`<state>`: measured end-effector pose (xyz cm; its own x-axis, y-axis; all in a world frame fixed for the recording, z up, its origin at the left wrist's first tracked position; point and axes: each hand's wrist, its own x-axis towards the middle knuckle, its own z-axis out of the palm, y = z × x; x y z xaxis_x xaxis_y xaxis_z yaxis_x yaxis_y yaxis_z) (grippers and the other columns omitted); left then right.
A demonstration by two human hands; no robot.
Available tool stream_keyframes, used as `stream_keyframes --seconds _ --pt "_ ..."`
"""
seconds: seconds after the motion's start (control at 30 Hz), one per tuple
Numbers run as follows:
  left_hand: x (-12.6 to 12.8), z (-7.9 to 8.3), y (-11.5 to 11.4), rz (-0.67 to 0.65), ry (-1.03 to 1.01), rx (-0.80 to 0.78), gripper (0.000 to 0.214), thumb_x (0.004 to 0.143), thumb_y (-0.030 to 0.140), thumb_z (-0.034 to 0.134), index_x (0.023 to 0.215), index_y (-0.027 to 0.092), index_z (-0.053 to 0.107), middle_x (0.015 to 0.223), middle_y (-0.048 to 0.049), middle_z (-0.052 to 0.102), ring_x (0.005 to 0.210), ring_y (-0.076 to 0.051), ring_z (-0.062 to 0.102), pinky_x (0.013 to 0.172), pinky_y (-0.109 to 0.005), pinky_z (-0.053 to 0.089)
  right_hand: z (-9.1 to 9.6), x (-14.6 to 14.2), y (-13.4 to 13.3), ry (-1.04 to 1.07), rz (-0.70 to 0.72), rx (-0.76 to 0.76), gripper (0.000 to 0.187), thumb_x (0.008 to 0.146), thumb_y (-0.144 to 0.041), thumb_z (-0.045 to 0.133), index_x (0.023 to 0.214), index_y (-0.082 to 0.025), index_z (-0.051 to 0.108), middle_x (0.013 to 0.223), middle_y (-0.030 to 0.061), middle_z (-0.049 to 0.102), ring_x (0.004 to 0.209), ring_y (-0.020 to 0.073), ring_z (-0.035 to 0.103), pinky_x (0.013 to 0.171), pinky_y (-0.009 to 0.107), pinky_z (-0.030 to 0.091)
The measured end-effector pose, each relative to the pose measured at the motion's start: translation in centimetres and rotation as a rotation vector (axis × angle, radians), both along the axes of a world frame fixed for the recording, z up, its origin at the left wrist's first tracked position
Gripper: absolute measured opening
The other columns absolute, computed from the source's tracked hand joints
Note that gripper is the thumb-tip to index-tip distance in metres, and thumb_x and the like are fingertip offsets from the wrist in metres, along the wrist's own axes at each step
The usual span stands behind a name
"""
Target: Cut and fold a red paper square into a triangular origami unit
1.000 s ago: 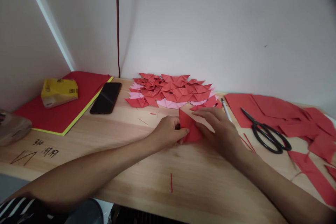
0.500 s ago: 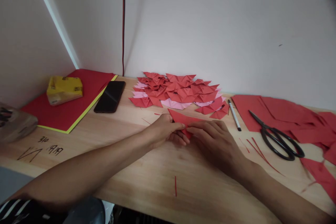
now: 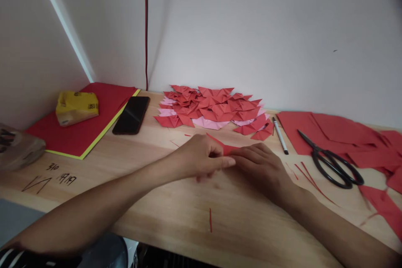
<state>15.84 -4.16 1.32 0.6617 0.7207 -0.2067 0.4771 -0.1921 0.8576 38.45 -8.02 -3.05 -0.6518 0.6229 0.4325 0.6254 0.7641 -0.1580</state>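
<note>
While both hands meet at mid-table, the left hand [image 3: 201,157] and right hand [image 3: 262,165] pinch closed on a folded red paper piece [image 3: 226,147] lying flat on the wooden table [image 3: 176,213], near the pile of folded pieces [image 3: 213,111].

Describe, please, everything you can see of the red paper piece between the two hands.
The red paper piece looks like thin, matte craft paper, folded to a pointed shape. It lies low on the wooden table, mostly hidden. The left hand presses on its left part, and the right hand covers its right side. Only a narrow strip shows.
</note>
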Motion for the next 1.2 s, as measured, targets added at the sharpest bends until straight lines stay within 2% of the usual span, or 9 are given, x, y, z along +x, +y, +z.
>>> stream_keyframes --seconds 0.07,0.1,0.17,0.23,0.3,0.43,0.67,1.0,1.2 --pt "-0.3 0.3 0.0 0.053 -0.024 0.528 0.020 0.088 0.030 0.054 0.079 0.015 0.065 0.076 -0.0049 0.067 0.070 -0.016 0.062 0.065 -0.026 0.047 -0.3 0.1 0.1 0.000 0.025 -0.022 0.024 0.098 -0.016 0.045 0.113 -0.022 0.063 0.112 0.0063 0.071 0.097 0.0180 0.063 0.083 0.036 0.042" --pt "-0.4 0.2 0.2 -0.007 -0.013 0.707 0.016 0.087 0.020 0.050 0.089 0.016 0.066 0.089 -0.0068 0.069 0.085 -0.018 0.062 0.076 -0.030 0.048 -0.4 0.1 0.1 0.003 0.033 -0.028 0.025 0.098 -0.016 0.045 0.113 -0.022 0.064 0.113 0.0062 0.070 0.097 0.0182 0.063 0.082 0.036 0.043" --pt "-0.5 -0.4 0.5 -0.188 0.032 0.856 0.026 0.079 0.007 0.048 0.095 0.015 0.066 0.101 -0.0085 0.067 0.101 -0.022 0.059 0.089 -0.036 0.045 -0.5 0.1 0.1 0.014 0.036 -0.043 0.026 0.097 -0.016 0.046 0.114 -0.022 0.064 0.114 0.0061 0.070 0.099 0.0186 0.063 0.081 0.036 0.044" --pt "-0.4 -1.3 0.9 -0.287 0.082 0.844 0.027 0.075 0.006 0.050 0.094 0.014 0.067 0.100 -0.0092 0.065 0.101 -0.022 0.057 0.091 -0.037 0.045 -0.5 0.0 0.1 0.030 0.004 -0.073 0.026 0.096 -0.017 0.048 0.113 -0.023 0.066 0.115 0.0054 0.070 0.098 0.0187 0.064 0.080 0.036 0.046" --pt "-0.3 -2.1 1.1 -0.301 0.095 0.793 0.021 0.077 0.011 0.055 0.093 0.015 0.069 0.096 -0.0085 0.064 0.098 -0.022 0.056 0.090 -0.037 0.046 -0.6 -0.1 0.0 0.072 -0.036 -0.098 0.024 0.094 -0.020 0.052 0.112 -0.026 0.068 0.114 0.0040 0.070 0.096 0.0187 0.064 0.080 0.036 0.048" --pt "0.0 -3.1 1.2 -0.212 0.068 0.723 0.011 0.085 0.020 0.060 0.087 0.016 0.070 0.089 -0.0056 0.062 0.091 -0.018 0.055 0.084 -0.032 0.045 -0.8 -0.4 0.1 0.157 -0.132 -0.167 0.017 0.093 -0.025 0.054 0.100 -0.025 0.070 0.102 0.0049 0.071 0.092 0.0190 0.064 0.078 0.034 0.051" --pt "0.3 -3.3 0.7 -0.087 0.105 0.678 0.014 0.088 0.018 0.059 0.076 0.014 0.065 0.084 -0.0046 0.061 0.088 -0.018 0.053 0.080 -0.031 0.044 -0.6 -1.1 0.6 0.198 -0.313 -0.335 0.021 0.095 -0.031 0.052 0.079 -0.020 0.060 0.083 0.0041 0.060 0.075 0.0151 0.056 0.066 0.029 0.046" --pt "1.0 -2.6 -0.2 -0.024 0.294 0.753 0.019 0.093 0.023 0.050 0.079 0.013 0.058 0.081 -0.0054 0.059 0.082 -0.020 0.049 0.076 -0.034 0.043 -0.8 -1.5 1.1 0.073 -0.376 -0.199 0.027 0.095 -0.035 0.049 0.073 -0.020 0.050 0.074 0.0029 0.052 0.069 0.0164 0.049 0.062 0.029 0.039" --pt "1.1 -2.6 -0.2 -0.008 0.353 0.710 0.018 0.093 0.025 0.050 0.080 0.013 0.058 0.084 -0.0070 0.059 0.083 -0.021 0.049 0.076 -0.035 0.043 -1.0 -1.5 1.6 -0.006 -0.365 -0.139 0.030 0.095 -0.036 0.049 0.070 -0.021 0.044 0.068 0.0031 0.053 0.065 0.0176 0.046 0.062 0.032 0.036"
